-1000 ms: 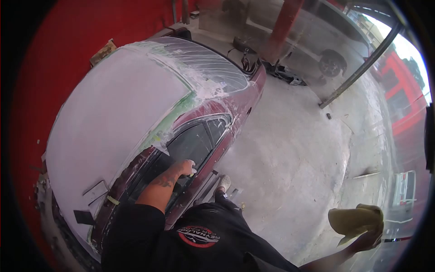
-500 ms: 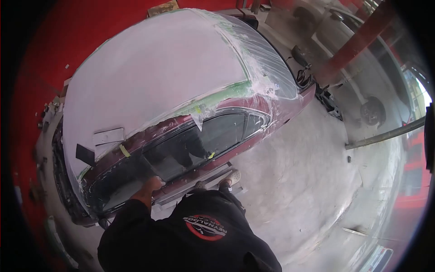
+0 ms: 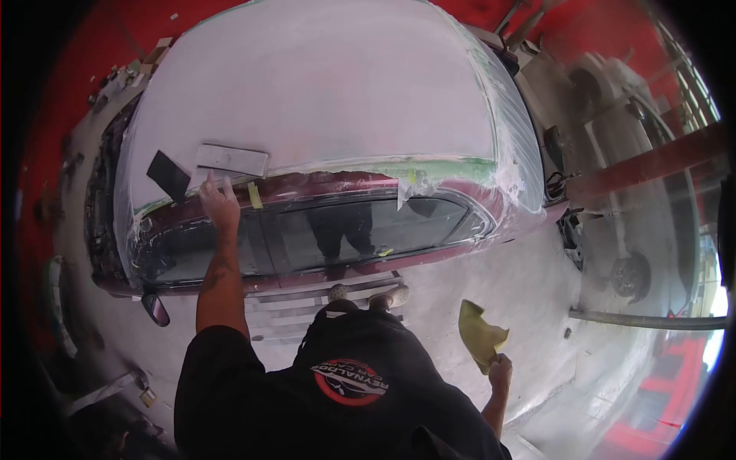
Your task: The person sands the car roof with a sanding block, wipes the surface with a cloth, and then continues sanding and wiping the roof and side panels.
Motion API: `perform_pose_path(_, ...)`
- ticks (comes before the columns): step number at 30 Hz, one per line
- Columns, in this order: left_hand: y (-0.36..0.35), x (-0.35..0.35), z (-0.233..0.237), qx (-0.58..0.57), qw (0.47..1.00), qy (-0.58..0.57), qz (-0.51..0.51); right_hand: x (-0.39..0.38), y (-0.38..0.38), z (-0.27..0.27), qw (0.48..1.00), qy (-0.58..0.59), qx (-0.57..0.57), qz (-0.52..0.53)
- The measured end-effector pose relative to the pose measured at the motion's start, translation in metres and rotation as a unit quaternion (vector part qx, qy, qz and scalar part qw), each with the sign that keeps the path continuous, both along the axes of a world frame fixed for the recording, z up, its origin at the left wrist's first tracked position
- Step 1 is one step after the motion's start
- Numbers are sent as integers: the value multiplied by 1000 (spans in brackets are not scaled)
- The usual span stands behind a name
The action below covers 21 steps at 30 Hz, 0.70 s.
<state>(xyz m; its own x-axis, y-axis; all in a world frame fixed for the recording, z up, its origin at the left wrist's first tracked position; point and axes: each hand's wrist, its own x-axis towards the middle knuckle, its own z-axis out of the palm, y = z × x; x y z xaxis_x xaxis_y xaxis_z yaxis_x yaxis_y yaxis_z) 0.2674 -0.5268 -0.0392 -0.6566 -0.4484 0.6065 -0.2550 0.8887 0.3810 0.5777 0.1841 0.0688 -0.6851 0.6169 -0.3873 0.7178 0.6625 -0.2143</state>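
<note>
My left hand [image 3: 220, 204] reaches over the near edge of the car roof [image 3: 322, 100], fingers apart. Its fingertips are right at the lower edge of a long, flat grey sanding block [image 3: 232, 159] lying on the roof. Just left of them lies a dark square sheet [image 3: 168, 176], flat on the pale, dusty surface. Out to the side, away from the car, my right hand [image 3: 501, 371] pinches a curled yellow sheet [image 3: 481, 336] by its lower corner.
Green masking tape and clear plastic [image 3: 502, 123] edge the roof. Below are the maroon car's side windows [image 3: 360, 230] and a mirror [image 3: 156, 310]. A slatted platform [image 3: 287, 310] lies by my feet. A red post [image 3: 644, 172] and a white vehicle [image 3: 613, 207] stand right.
My left hand has risen from beside the car window to the roof by the sanding block. My right hand has come into view with the yellow sheet.
</note>
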Motion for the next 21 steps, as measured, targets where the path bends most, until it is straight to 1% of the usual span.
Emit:
perform_pose_path(1, -21, -13, -16, -72, 997, 5, 19, -25, -6, 16, 999, 50, -17, 4)
perform_pose_path(2, -37, -24, -33, -144, 989, 9, 36, -52, -11, 37, 998, 63, -28, 1)
perform_pose_path(3, -40, -35, -37, -139, 990, 7, 37, -78, -20, 59, 991, 124, -43, 10)
perform_pose_path(5, -32, -52, -41, -10, 995, 56, 82, -127, -20, 89, 963, 244, -109, 36)
perform_pose_path(6, -26, -56, -42, -4, 996, 53, 78, -156, -42, 121, 947, 284, -142, 41)
perform_pose_path(7, -18, -61, -40, 40, 991, 72, 101, -180, -46, 141, 927, 316, -195, 56)
perform_pose_path(8, -10, -65, -34, 84, 984, 90, 126, -207, -60, 160, 892, 368, -256, 57)
perform_pose_path(9, -1, -67, -24, 89, 984, 89, 124, -234, -66, 180, 870, 389, -291, 85)
perform_pose_path(11, 13, -64, -4, 102, 974, 2, 201, -292, -100, 217, 818, 448, -347, 102)
perform_pose_path(13, 12, -65, -13, 101, 974, 2, 200, -351, -125, 244, 779, 466, -390, 153)
perform_pose_path(15, 8, -65, -15, 96, 973, 9, 209, -410, -157, 265, 756, 477, -398, 207)
perform_pose_path(17, 14, -65, -13, 92, 974, 2, 209, -462, -200, 283, 718, 493, -420, 253)
perform_pose_path(19, 12, -66, -19, 94, 971, 9, 218, -502, -251, 300, 691, 484, -448, 295)
perform_pose_path(21, 12, -66, -19, 123, 967, -28, 223, -550, -292, 309, 647, 461, -489, 360)
